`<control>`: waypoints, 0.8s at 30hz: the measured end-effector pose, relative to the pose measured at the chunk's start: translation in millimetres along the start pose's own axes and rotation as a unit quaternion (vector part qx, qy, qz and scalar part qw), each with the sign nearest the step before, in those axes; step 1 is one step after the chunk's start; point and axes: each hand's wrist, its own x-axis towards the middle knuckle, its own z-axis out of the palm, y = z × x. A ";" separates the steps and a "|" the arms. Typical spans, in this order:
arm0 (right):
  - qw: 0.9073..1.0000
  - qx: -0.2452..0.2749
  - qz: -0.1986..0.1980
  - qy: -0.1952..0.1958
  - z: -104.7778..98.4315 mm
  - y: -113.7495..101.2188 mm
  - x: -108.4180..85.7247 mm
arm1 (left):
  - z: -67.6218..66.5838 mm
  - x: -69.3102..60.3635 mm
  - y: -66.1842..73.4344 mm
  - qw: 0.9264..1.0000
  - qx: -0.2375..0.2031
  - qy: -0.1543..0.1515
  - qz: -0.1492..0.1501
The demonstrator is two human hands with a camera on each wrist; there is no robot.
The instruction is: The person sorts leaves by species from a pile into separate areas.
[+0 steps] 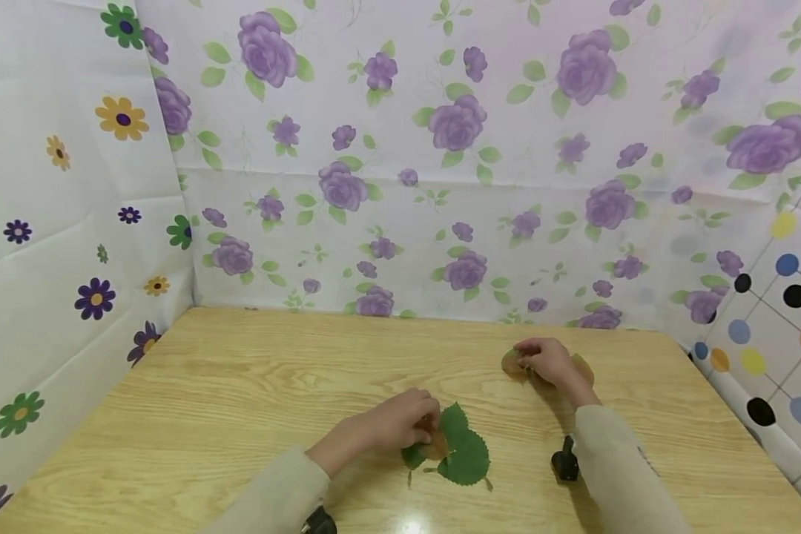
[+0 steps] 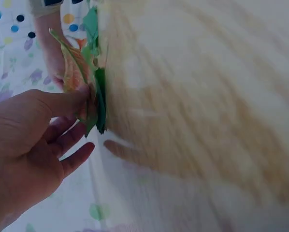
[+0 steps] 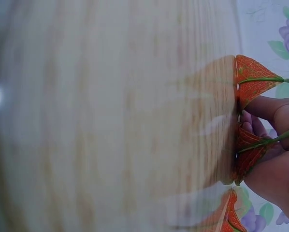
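My left hand (image 1: 403,421) pinches an orange leaf (image 1: 435,445) between thumb and fingers, just above several green leaves (image 1: 466,454) with toothed edges. In the left wrist view the orange leaf (image 2: 73,67) shows green veins and stands tilted beside the green leaves (image 2: 101,96). Farther right, my right hand (image 1: 549,361) reaches down to the table, its fingertips at the edge of an orange leaf (image 1: 512,363). Another leaf (image 1: 582,368) lies partly hidden behind that wrist. From the right wrist, the red-orange leaf (image 3: 254,77) touches the thumb, and a second leaf (image 3: 251,147) lies below.
A wood-grain table (image 1: 254,386) carries everything. Flowered cloth (image 1: 400,178) hangs behind it, with a patterned sheet (image 1: 73,222) at the left and a dotted one (image 1: 774,334) at the right. A third red leaf (image 3: 231,220) sits low in the right wrist view.
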 end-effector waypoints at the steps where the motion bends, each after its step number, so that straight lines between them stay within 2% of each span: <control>1: 1.000 -0.004 0.000 0.000 0.0 0.1 0.3 | -0.4 -0.1 -2.0 0.999 -0.031 -0.001 -0.009; 4: 1.000 -0.009 -0.001 0.001 -0.7 0.4 0.8 | -2.2 -0.9 -7.0 0.991 -0.127 0.013 -0.033; 7: 1.000 -0.008 -0.001 0.001 -0.7 0.0 1.0 | -4.6 -2.7 -9.9 0.980 -0.187 0.043 -0.048; 11: 1.000 -0.002 0.000 -0.001 -0.9 -0.9 0.5 | -6.2 -3.5 -12.7 0.966 -0.231 0.091 -0.072; 16: 1.000 0.002 0.004 -0.005 -0.4 -1.1 0.1 | -5.7 -0.3 -16.9 0.948 -0.259 0.152 -0.110; 18: 1.000 0.005 0.004 -0.006 -0.3 -1.5 -0.2 | -5.2 2.4 -18.4 0.936 -0.277 0.177 -0.126; 24: 1.000 0.004 0.000 -0.007 -1.0 -1.8 -1.2 | -5.2 15.8 -19.3 0.890 -0.343 0.252 -0.164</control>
